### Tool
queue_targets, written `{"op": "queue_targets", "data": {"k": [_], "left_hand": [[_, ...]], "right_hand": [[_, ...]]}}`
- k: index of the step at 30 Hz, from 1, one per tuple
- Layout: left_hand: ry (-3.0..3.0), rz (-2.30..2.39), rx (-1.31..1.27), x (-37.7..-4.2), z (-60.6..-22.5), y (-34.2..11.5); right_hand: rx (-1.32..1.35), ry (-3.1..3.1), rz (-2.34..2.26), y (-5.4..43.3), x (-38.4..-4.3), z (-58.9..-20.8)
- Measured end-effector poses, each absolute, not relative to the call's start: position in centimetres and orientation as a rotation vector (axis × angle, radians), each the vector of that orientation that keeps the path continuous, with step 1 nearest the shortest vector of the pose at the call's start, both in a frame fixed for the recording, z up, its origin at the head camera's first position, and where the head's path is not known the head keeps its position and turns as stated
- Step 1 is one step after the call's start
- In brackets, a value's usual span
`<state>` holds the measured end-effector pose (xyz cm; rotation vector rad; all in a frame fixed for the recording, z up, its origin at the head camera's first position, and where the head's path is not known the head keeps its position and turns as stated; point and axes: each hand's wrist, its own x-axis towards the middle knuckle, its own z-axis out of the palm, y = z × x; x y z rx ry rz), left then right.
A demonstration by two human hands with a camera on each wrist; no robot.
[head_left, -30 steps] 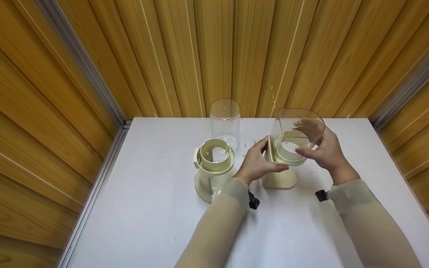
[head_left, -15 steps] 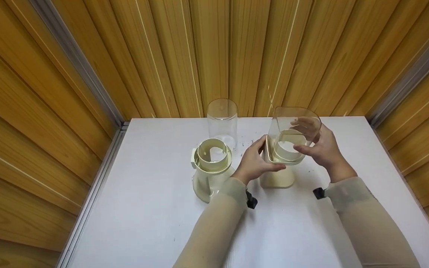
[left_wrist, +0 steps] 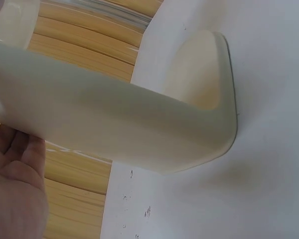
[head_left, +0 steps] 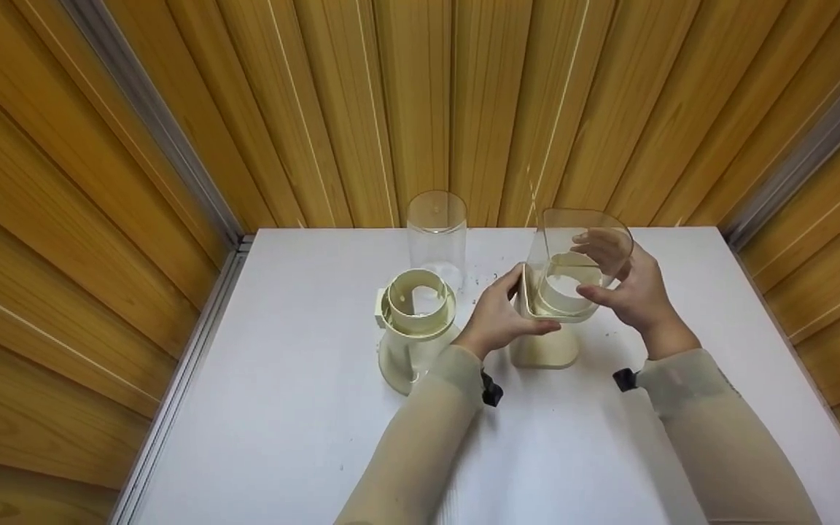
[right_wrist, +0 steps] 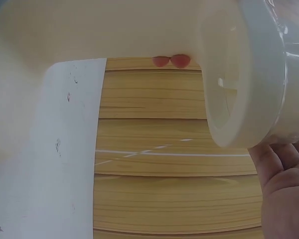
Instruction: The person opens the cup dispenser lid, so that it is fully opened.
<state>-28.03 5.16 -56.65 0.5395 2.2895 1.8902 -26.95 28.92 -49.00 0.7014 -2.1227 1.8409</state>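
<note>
Right of middle, toward the surface's [head_left: 281,437] far edge: clear cup [head_left: 584,226] at head of cream stand [head_left: 547,354].
Left hand [head_left: 500,317] grips stand; right hand [head_left: 628,288] grasps cup. Full seating hard to judge through the wall. Likely light, stiff, slick, perhaps brittle; hold low round its wall.

Place: you work in a boarded booth [head_left: 63,240]; workshop or lab, you cannot tell.
Beyond your fingers [head_left: 509,283]: upright wood-grain boards [head_left: 420,109].
Either side of them: matching boards, grey metal strips [head_left: 161,124] at the corners.
Beneath them: a plain white table [head_left: 267,437].
</note>
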Motion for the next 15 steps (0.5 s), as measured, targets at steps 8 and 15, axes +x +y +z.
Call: {"op": "queue_targets", "data": {"k": [8,15], "left_hand": [[2.305,1.885,0.555,-28.05,-56.84,5.23],[2.301,1.9,0.538,-27.92,-56.96,5.32]], "right_hand": [[0.639,-2.15,1.876,29.22,-27.34,-48.86],[0.734,-2.07,1.935,29.4,-27.5,-49.4]]}}
